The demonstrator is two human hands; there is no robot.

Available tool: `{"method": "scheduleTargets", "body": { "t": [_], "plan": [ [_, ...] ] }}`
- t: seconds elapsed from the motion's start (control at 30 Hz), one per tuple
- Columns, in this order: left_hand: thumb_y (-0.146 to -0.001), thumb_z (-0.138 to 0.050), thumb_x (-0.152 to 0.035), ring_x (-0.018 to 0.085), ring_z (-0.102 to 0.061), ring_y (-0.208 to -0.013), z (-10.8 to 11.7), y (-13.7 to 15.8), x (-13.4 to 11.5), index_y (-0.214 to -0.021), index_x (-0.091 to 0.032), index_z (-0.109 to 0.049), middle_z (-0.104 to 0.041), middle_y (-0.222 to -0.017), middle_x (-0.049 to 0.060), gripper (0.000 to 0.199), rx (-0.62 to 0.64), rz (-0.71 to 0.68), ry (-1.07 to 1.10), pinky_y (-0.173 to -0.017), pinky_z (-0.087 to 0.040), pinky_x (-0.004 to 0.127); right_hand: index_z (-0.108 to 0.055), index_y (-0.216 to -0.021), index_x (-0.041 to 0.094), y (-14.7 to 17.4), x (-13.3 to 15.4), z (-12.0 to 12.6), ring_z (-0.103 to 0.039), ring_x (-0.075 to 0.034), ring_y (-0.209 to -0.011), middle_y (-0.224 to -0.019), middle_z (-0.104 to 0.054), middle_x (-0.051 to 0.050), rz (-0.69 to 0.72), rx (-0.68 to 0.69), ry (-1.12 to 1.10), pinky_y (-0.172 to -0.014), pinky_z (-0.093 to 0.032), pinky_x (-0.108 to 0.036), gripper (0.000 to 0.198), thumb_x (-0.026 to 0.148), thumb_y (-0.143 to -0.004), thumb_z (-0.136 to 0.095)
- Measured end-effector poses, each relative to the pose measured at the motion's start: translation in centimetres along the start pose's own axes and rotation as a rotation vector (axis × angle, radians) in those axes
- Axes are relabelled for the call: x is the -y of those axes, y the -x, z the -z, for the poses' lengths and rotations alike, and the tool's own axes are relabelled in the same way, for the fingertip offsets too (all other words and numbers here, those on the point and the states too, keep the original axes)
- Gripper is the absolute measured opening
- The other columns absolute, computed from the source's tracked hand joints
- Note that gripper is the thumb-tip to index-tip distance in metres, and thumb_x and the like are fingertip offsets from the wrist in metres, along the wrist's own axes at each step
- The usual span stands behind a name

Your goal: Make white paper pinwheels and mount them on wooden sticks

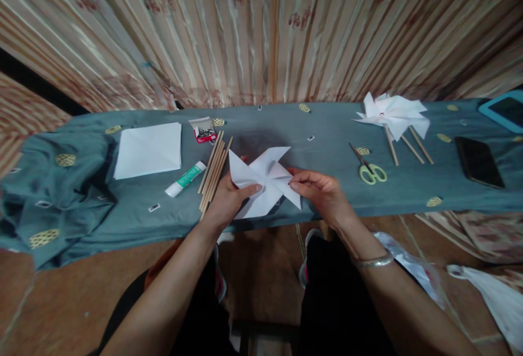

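Note:
A white paper pinwheel (267,173) with folded blades is held above the cloth in front of me. My left hand (231,192) grips it from the left, the thumb pressed near its centre and the other fingers hidden behind the paper. At the right blade, my right hand (321,190) is closed in a pinch of thumb and forefinger. A tiny dark speck shows at those fingertips, too small to name. Just left of the pinwheel lies a bundle of thin wooden sticks (213,176). Behind them stands an open red box (204,130) of small metal pieces.
A stack of white paper (149,149) and a glue stick (186,179) lie to the left. Green-handled scissors (371,172), finished pinwheels on sticks (394,115), a black phone (479,161) and a blue-framed object (504,108) are on the right. A curtain (261,35) hangs behind.

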State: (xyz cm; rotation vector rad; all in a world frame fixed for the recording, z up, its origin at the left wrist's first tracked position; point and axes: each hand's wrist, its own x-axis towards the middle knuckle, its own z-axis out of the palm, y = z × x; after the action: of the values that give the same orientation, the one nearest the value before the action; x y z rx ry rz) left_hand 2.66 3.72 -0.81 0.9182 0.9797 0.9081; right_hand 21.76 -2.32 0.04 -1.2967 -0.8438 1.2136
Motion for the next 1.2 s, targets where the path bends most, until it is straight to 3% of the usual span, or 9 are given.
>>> {"method": "scheduleTargets", "body": {
  "t": [0.17, 0.33, 0.5, 0.9, 1.2],
  "plan": [
    [-0.051, -0.086, -0.023, 0.021, -0.067, -0.091, -0.3, 0.3, 0.0, -0.133, -0.014, -0.051, -0.073, -0.103, 0.005, 0.089, 0.003, 0.012, 0.024, -0.086, -0.05, 0.032, -0.072, -0.073, 0.024, 0.6, 0.3, -0.2, -0.063, -0.023, -0.11, -0.116, -0.07, -0.005, 0.164, 0.028, 0.138, -0.097, -0.047, -0.039, 0.019, 0.04, -0.066, -0.079],
    [-0.053, -0.085, -0.025, 0.022, -0.067, -0.089, -0.3, 0.3, -0.1, -0.133, -0.013, -0.052, -0.073, -0.102, 0.006, 0.087, -0.036, -0.058, -0.054, -0.084, -0.051, 0.033, -0.071, -0.081, 0.026, 1.5, 0.8, -0.3, -0.042, -0.026, -0.137, -0.138, -0.055, -0.003, 0.507, -0.035, 0.589, -0.114, -0.03, -0.05, 0.005, 0.029, -0.081, -0.068],
    [-0.057, -0.083, -0.026, 0.019, -0.067, -0.082, -1.0, 0.9, -0.5, -0.136, -0.012, -0.049, -0.073, -0.098, 0.004, 0.087, -0.026, -0.071, -0.118, -0.078, -0.052, 0.031, -0.068, -0.084, 0.026, 1.8, 0.7, -0.8, -0.025, -0.026, -0.146, -0.15, -0.042, 0.003, 0.69, -0.011, 0.864, -0.117, -0.027, -0.055, 0.006, 0.024, -0.085, -0.062],
    [-0.059, -0.082, -0.029, 0.019, -0.066, -0.083, -1.9, 1.0, 0.0, -0.133, -0.015, -0.053, -0.07, -0.103, 0.005, 0.081, 0.046, -0.126, -0.215, -0.074, -0.052, 0.029, -0.066, -0.085, 0.024, 1.5, 0.3, -0.9, -0.021, -0.03, -0.147, -0.154, -0.035, 0.001, 0.721, -0.031, 0.98, -0.115, -0.029, -0.057, 0.008, 0.025, -0.088, -0.059],
    [-0.061, -0.081, -0.03, 0.022, -0.066, -0.092, -1.9, 1.0, 0.1, -0.134, -0.014, -0.052, -0.069, -0.112, 0.008, 0.08, 0.064, -0.149, -0.246, -0.081, -0.052, 0.031, -0.068, -0.083, 0.023, 1.5, 0.3, -0.9, -0.018, -0.03, -0.148, -0.155, -0.034, 0.0, 0.704, -0.035, 0.979, -0.115, -0.026, -0.059, 0.01, 0.026, -0.088, -0.059]
  ]
}}
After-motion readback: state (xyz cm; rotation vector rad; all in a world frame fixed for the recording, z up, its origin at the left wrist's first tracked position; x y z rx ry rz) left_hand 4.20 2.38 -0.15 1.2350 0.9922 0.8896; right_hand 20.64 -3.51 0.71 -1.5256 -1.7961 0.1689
